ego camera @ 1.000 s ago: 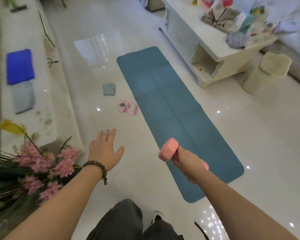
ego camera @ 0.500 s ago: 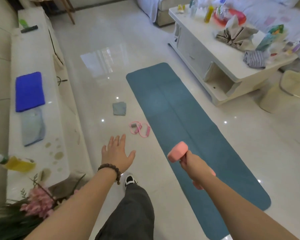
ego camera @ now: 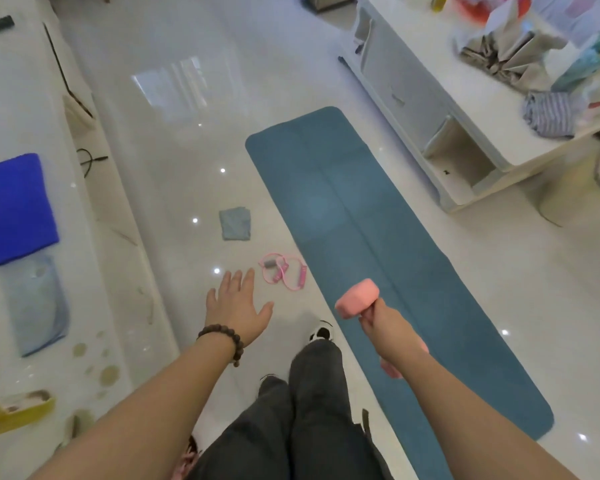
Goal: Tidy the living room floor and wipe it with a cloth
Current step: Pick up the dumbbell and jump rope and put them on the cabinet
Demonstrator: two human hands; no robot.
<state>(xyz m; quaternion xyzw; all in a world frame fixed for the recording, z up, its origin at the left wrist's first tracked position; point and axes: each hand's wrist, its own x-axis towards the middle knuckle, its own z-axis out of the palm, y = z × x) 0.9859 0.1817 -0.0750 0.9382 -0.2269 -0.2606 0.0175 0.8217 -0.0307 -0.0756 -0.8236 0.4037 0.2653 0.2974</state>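
Note:
My right hand (ego camera: 387, 329) grips a pink dumbbell (ego camera: 357, 302) by its handle, held above the near part of the long teal mat (ego camera: 361, 237) that lies on the glossy floor. My left hand (ego camera: 236, 306) is open with fingers spread, in the air over the floor. Just beyond it lies a pink skipping rope (ego camera: 284, 275), coiled beside the mat's left edge. Farther off on the floor sits a small folded grey cloth (ego camera: 235, 224).
A white low cabinet (ego camera: 32, 98) runs along the left, bearing a blue towel (ego camera: 14, 207), a pale cloth (ego camera: 40, 303) and a yellow packet (ego camera: 13, 412). A cluttered white coffee table (ego camera: 465, 109) stands right of the mat, a beige bin (ego camera: 586, 188) beside it. My legs and shoe are below.
I have stepped forward along the mat's left edge; the flowers at the lower left have left the view. Both hands are closer to the skipping rope, the dumbbell still in my right hand.

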